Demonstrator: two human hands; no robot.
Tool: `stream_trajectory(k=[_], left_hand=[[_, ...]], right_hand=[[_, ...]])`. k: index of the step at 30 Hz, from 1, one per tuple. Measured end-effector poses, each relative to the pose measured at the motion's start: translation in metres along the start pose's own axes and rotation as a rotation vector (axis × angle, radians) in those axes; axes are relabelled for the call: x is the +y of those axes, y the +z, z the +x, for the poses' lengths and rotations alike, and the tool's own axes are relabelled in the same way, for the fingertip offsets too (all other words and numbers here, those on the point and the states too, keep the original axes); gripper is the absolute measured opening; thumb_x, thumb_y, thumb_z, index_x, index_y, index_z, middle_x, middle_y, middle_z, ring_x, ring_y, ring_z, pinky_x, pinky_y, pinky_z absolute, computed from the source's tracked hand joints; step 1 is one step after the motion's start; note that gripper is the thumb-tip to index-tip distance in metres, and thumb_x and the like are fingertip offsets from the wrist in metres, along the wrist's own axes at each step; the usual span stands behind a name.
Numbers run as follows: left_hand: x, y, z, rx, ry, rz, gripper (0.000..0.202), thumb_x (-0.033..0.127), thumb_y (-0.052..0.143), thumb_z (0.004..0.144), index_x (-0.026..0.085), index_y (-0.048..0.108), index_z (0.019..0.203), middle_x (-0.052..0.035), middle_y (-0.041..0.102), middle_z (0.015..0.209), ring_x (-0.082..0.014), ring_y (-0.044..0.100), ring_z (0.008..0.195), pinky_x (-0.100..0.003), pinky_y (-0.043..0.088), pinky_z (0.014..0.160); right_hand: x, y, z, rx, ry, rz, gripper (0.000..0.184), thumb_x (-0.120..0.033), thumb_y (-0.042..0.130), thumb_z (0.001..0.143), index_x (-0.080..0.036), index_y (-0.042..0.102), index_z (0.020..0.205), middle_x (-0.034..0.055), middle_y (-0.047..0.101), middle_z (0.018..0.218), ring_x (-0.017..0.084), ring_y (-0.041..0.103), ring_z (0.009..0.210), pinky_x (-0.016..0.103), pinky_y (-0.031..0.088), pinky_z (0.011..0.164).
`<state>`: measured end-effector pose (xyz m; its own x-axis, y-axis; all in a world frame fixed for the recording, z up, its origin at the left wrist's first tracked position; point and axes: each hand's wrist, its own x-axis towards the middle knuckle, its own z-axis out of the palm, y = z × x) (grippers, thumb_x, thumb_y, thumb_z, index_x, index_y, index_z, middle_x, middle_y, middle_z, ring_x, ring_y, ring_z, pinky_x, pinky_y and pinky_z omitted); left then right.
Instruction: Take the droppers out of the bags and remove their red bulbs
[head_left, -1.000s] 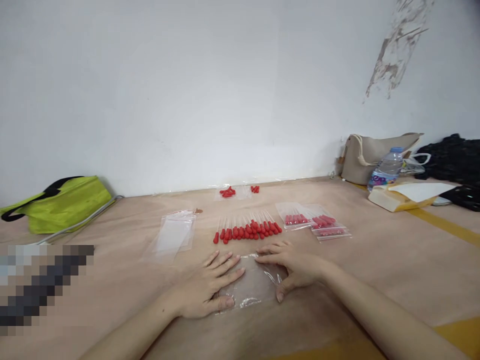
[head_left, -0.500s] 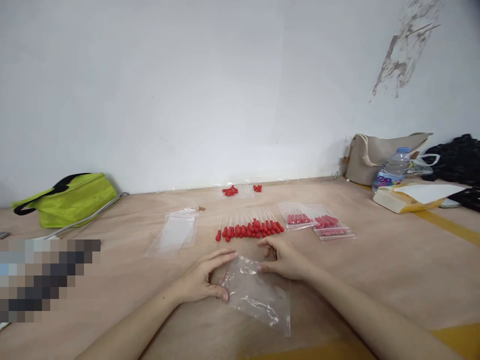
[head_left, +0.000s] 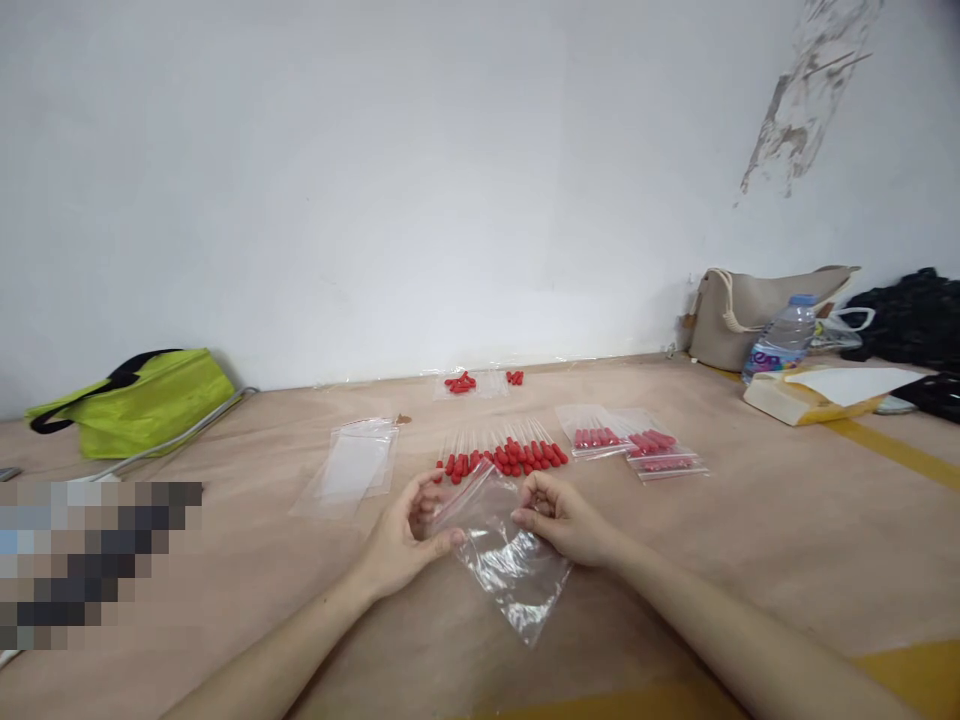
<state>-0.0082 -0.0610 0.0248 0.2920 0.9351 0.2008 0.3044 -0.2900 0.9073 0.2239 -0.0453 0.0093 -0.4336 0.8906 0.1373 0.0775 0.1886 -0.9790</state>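
Note:
A clear zip-lock bag (head_left: pixel 501 565) with a red line along its top hangs tilted between my hands. My left hand (head_left: pixel 401 535) grips the left side near the zip, thumb in front and fingers curled behind. On the other side, my right hand (head_left: pixel 566 518) pinches the plastic with thumb and fingers. Just beyond the bag lies a row of thin clear droppers with red bulbs (head_left: pixel 517 458), bulbs toward me. The bag's top corner overlaps some of these bulbs in view.
Flat clear zip bags (head_left: pixel 354 465) lie at left. Bags holding red-bulbed droppers (head_left: pixel 598 438) lie at right. Loose red bulbs (head_left: pixel 460 382) sit near the wall. Farther out are a lime-green bag (head_left: pixel 154 405), a water bottle (head_left: pixel 780 340), a grey handbag (head_left: pixel 727 335) and an open box (head_left: pixel 810 398).
The zip-lock bag has been lifted and turned, its zip end now higher and tilted. My left hand now grips it near the zip; my right hand keeps its pinch.

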Motion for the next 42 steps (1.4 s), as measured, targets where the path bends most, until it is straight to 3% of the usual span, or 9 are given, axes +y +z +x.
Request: stream_trajectory(k=[5, 8, 13, 17, 21, 28, 32, 37, 42], left_hand=[[0.004, 0.001, 0.011, 0.031, -0.211, -0.353, 0.044, 0.039, 0.068, 0.066, 0.016, 0.052, 0.100, -0.0037, 0.064, 0.083, -0.0152, 0.061, 0.072, -0.028, 0.048, 0.070], [-0.005, -0.045, 0.025, 0.234, -0.142, -0.183, 0.041, 0.039, 0.070, 0.060, 0.016, 0.054, 0.091, 0.0016, 0.058, 0.067, -0.0123, 0.056, 0.059, -0.025, 0.046, 0.060], [-0.047, -0.147, 0.036, 0.520, -0.132, 0.278, 0.050, 0.042, 0.059, 0.067, 0.021, 0.046, 0.110, 0.0023, 0.057, 0.068, -0.0174, 0.057, 0.065, -0.029, 0.046, 0.061], [-0.075, -0.179, 0.032, 0.538, -0.226, 0.549, 0.048, 0.038, 0.057, 0.068, 0.017, 0.048, 0.110, -0.0010, 0.061, 0.070, -0.0225, 0.059, 0.071, -0.033, 0.044, 0.065], [-0.077, -0.175, 0.030, 0.523, -0.257, 0.700, 0.042, 0.035, 0.057, 0.070, 0.017, 0.051, 0.107, -0.0016, 0.061, 0.074, -0.0224, 0.057, 0.072, -0.032, 0.043, 0.065], [-0.070, -0.167, 0.027, 0.579, -0.202, 1.056, 0.040, 0.039, 0.050, 0.077, 0.014, 0.053, 0.108, -0.0089, 0.057, 0.102, -0.0255, 0.053, 0.093, -0.034, 0.041, 0.081], [-0.063, -0.159, 0.025, 0.607, -0.159, 1.109, 0.040, 0.041, 0.047, 0.077, 0.016, 0.055, 0.107, -0.0093, 0.057, 0.102, -0.0265, 0.052, 0.095, -0.037, 0.039, 0.085], [-0.048, -0.144, 0.023, 0.675, 0.011, 1.124, 0.035, 0.040, 0.046, 0.078, 0.019, 0.057, 0.103, -0.0067, 0.058, 0.100, -0.0232, 0.055, 0.085, -0.036, 0.038, 0.085], [-0.035, -0.113, 0.026, 0.623, 0.142, 0.857, 0.029, 0.040, 0.047, 0.078, 0.021, 0.057, 0.097, -0.0040, 0.059, 0.101, -0.0208, 0.055, 0.089, -0.030, 0.043, 0.078]], right_hand=[[0.000, 0.015, 0.002, 0.007, -0.028, 0.077, 0.033, -0.043, 0.062, 0.070, -0.020, 0.039, 0.079, -0.0067, 0.045, 0.063, 0.007, 0.042, 0.051, 0.019, 0.034, 0.048], [-0.003, -0.004, 0.005, 0.107, -0.093, -0.198, 0.023, -0.037, 0.057, 0.074, -0.019, 0.047, 0.083, -0.0012, 0.053, 0.071, 0.010, 0.049, 0.060, 0.022, 0.040, 0.055], [-0.004, -0.085, 0.008, 0.545, -0.149, -0.955, 0.013, -0.028, 0.051, 0.074, -0.018, 0.059, 0.075, 0.0054, 0.061, 0.080, 0.020, 0.052, 0.081, 0.033, 0.037, 0.076], [0.005, -0.128, 0.001, 0.488, 0.054, -1.217, 0.030, -0.023, 0.053, 0.066, -0.024, 0.062, 0.095, 0.0054, 0.059, 0.100, 0.025, 0.048, 0.096, 0.037, 0.033, 0.078], [0.014, -0.133, -0.003, 0.377, 0.073, -1.347, 0.043, -0.013, 0.048, 0.063, -0.024, 0.059, 0.104, 0.0066, 0.056, 0.110, 0.025, 0.044, 0.104, 0.037, 0.030, 0.080], [0.019, -0.132, 0.004, 0.434, 0.006, -1.491, 0.021, -0.022, 0.041, 0.080, -0.017, 0.061, 0.079, 0.0084, 0.062, 0.086, 0.021, 0.054, 0.084, 0.030, 0.032, 0.073], [0.019, -0.137, 0.005, 0.858, 0.030, -1.304, 0.024, -0.029, 0.036, 0.085, -0.016, 0.056, 0.082, 0.0096, 0.061, 0.080, 0.020, 0.055, 0.073, 0.029, 0.033, 0.062], [-0.004, -0.141, 0.001, 1.367, -0.138, -0.636, 0.027, -0.043, 0.042, 0.081, -0.017, 0.046, 0.086, 0.0073, 0.058, 0.074, 0.018, 0.055, 0.061, 0.030, 0.040, 0.054], [-0.024, -0.116, 0.002, 0.925, -0.225, 0.060, 0.044, -0.060, 0.058, 0.064, -0.021, 0.043, 0.077, -0.0054, 0.050, 0.054, 0.009, 0.046, 0.040, 0.022, 0.038, 0.039]])
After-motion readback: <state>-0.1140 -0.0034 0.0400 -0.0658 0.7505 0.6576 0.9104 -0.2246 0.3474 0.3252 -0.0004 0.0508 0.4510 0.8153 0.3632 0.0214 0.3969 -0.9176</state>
